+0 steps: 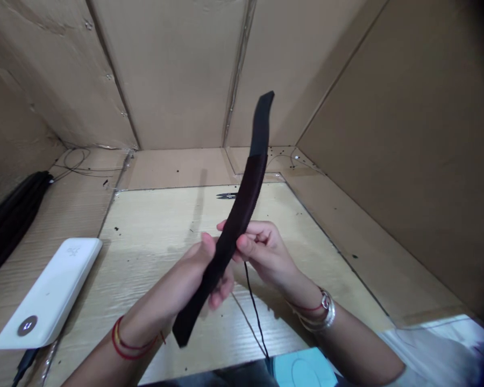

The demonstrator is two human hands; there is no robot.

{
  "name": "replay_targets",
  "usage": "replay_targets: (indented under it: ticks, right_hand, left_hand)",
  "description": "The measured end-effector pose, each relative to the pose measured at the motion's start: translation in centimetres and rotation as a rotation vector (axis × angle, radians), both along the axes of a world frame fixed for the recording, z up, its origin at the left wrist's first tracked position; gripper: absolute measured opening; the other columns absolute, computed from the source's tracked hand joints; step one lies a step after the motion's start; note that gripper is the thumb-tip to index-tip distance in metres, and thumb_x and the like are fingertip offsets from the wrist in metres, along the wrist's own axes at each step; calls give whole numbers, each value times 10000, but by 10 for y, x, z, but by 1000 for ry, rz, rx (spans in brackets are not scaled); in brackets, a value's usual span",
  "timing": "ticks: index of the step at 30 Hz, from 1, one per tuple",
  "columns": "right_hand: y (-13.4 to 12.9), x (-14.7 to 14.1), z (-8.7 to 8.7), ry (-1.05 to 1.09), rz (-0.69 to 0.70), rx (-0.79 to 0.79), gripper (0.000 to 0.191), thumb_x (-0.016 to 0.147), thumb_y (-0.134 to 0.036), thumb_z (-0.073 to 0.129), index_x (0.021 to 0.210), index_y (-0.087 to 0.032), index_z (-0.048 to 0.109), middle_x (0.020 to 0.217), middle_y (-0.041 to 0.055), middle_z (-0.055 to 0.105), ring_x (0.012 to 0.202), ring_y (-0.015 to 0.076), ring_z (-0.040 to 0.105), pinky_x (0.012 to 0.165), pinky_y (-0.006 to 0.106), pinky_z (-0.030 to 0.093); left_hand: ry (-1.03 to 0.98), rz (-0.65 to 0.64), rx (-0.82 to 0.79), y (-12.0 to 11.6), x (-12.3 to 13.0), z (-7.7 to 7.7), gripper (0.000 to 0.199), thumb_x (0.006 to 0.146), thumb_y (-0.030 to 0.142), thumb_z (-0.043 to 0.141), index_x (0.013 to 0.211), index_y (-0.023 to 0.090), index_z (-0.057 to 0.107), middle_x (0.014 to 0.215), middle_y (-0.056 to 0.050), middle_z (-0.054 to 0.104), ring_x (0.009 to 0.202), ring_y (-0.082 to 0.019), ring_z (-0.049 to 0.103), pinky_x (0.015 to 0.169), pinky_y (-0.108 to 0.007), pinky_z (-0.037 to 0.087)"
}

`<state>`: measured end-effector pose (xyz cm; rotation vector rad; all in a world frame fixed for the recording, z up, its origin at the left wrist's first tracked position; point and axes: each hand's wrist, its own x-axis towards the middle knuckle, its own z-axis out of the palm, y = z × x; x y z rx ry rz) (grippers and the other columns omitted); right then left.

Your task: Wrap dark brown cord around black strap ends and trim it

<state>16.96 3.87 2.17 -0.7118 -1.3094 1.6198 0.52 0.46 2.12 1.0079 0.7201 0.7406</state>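
Note:
A long, dark, slightly curved strip [242, 204] is held up at a slant over the board, its middle looking closely wrapped in dark brown cord. Gripping it from the left and underneath is my left hand [199, 263], thumb against its edge and fingers partly hidden behind. Higher up on the right edge, my right hand [264, 250] pinches the strip between thumb and fingers. From below that hand a thin black cord [252, 298] runs down to a light blue object [304, 368] at the bottom edge. A thinner tan strand [248, 320] runs beside it.
Thread snips [226, 196] lie on the pale wooden board [153, 226], partly behind the strip. At left are a white power bank [50, 293] with a cable plugged in and a bundle of dark strands [18, 215]. Cardboard walls [177, 70] enclose the back and sides.

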Motion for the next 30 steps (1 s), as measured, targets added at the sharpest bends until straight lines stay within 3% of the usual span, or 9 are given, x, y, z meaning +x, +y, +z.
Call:
replay_targets:
  ticks: [3, 5, 8, 13, 18, 21, 24, 27, 30]
  right_hand:
    - [7, 0, -5, -60, -112, 24, 360, 723, -418, 815, 935, -133, 754, 548, -42, 471, 480, 39, 299, 436, 187, 200]
    - [11, 0, -8, -63, -70, 12, 385, 739, -430, 802, 991, -144, 751, 536, -56, 398, 484, 39, 260, 446, 193, 167]
    - [12, 0, -10, -2, 30, -10, 372, 797, -413, 758, 1080, -174, 732, 538, -69, 320, 478, 38, 225, 457, 198, 148]
    - [8, -2, -6, 25, 36, -2, 366, 816, -404, 742, 1098, -171, 721, 526, -81, 258, 468, 37, 178, 448, 201, 122]
    - [4, -4, -6, 35, 51, -34, 402, 807, -402, 752, 1128, -164, 706, 523, -53, 478, 441, 30, 281, 433, 184, 169]
    - [3, -3, -7, 25, 90, -57, 361, 803, -432, 746, 1001, -131, 722, 586, 20, 632, 444, 53, 420, 443, 183, 258]
    - [2, -3, -6, -18, 20, 16, 336, 830, -427, 716, 737, -107, 680, 561, 33, 624, 436, 54, 409, 439, 190, 256]
    - [3, -5, -3, -96, -113, 144, 379, 870, -379, 679, 613, -108, 622, 491, -25, 474, 442, 39, 337, 442, 196, 229]
    - [3, -8, -1, -138, -158, 241, 358, 896, -336, 653, 616, -114, 629, 493, -51, 357, 459, 35, 276, 450, 201, 221]
  left_hand:
    - [432, 343, 353, 0, 1, 3, 370, 871, 562, 586, 939, 198, 584, 638, 17, 560, 573, -118, 465, 548, -226, 331]
    - [547, 400, 445, 0, 3, 5, 299, 901, 494, 574, 869, 197, 582, 617, 28, 524, 585, -118, 433, 564, -240, 300]
    - [435, 355, 399, 0, 4, 4, 350, 936, 519, 497, 812, 194, 540, 593, 41, 456, 545, -104, 360, 532, -245, 269]
    - [134, 290, 234, 2, 7, -1, 441, 902, 613, 491, 765, 195, 463, 596, 63, 345, 509, -80, 285, 467, -226, 223]
    - [-136, 167, 58, -2, 13, -4, 492, 872, 671, 490, 782, 189, 451, 572, 84, 322, 460, -51, 230, 417, -186, 184]
    - [-218, 36, -4, -2, 12, -3, 521, 880, 703, 424, 778, 193, 443, 527, 102, 286, 416, -43, 172, 389, -179, 169]
    - [-142, -31, -26, 3, 5, -1, 572, 885, 730, 350, 799, 182, 484, 498, 97, 301, 393, -50, 231, 391, -181, 221]
    - [117, 118, 42, 10, -2, 0, 563, 890, 696, 405, 862, 155, 557, 537, 41, 466, 463, -78, 411, 458, -191, 334]
    - [260, 340, 114, 13, -1, -2, 549, 880, 674, 458, 805, 144, 577, 539, 23, 499, 482, -82, 444, 475, -192, 349]
